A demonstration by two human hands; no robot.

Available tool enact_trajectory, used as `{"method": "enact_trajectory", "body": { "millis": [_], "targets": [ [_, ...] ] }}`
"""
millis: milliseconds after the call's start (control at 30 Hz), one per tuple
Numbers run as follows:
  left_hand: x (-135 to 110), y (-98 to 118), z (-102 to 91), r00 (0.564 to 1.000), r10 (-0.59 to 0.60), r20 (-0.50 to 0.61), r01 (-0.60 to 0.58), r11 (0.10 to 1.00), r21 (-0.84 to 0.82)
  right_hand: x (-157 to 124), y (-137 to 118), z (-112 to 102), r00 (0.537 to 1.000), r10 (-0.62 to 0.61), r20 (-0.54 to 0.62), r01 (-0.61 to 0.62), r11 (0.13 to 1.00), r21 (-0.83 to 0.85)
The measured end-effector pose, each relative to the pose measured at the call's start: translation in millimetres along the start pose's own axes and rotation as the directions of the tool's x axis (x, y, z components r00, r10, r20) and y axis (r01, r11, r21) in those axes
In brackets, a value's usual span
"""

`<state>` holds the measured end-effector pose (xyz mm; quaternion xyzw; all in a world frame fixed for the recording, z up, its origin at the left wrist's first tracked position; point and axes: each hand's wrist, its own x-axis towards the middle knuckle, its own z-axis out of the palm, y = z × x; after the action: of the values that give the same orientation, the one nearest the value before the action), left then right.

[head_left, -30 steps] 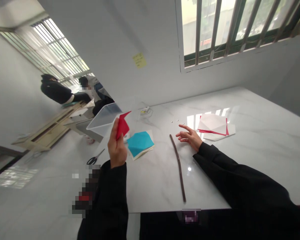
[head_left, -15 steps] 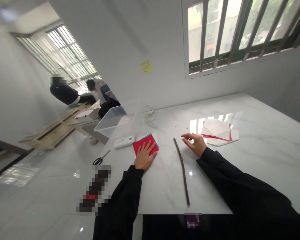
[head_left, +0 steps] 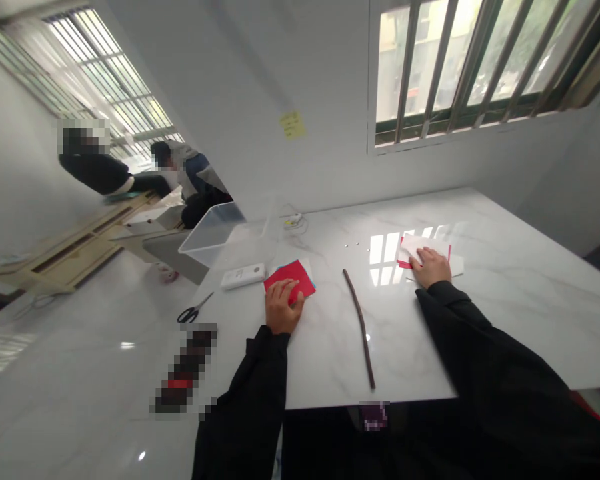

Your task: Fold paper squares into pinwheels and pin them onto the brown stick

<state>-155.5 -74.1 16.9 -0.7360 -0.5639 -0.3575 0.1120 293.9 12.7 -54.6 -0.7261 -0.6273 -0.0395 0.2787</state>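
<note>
Room between the hands (head_left: 283, 309) (head_left: 433, 268) (bar the stick (head_left: 361, 320))

- We record one head-worn view, facing forward and down.
- We find the table (head_left: 325, 373) near, seen from above.
- We note the barred window (head_left: 443, 73) beyond, upper right.

No text can be read. The square yellow paper note (head_left: 293, 125) on the plain white wall (head_left: 330, 160) bears several lines of dark writing, too small to make out. Faint grey marks on the white oblong block (head_left: 243, 276) on the marbled white desk (head_left: 320, 360) are likewise illegible.
</note>
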Motion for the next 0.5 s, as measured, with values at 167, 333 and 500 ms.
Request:
{"method": "enact_trajectory", "body": {
  "millis": [167,333,500],
  "targets": [
    [-5,18,-2.2,0.994,-0.104,-0.027,0.104,0.995,-0.005,4,3,-1,0.999,0.003,-0.036,-0.002,0.999,0.044],
    [-12,27,-4.6,0.985,-0.170,-0.040,0.171,0.985,0.020,3,1,-5,0.998,0.017,-0.054,-0.013,0.996,0.090],
    [-15,27,-5.2,0.980,-0.172,-0.103,0.175,0.985,0.016,6,-7,-19,0.992,0.119,-0.047,-0.110,0.982,0.156]
  ]
}}
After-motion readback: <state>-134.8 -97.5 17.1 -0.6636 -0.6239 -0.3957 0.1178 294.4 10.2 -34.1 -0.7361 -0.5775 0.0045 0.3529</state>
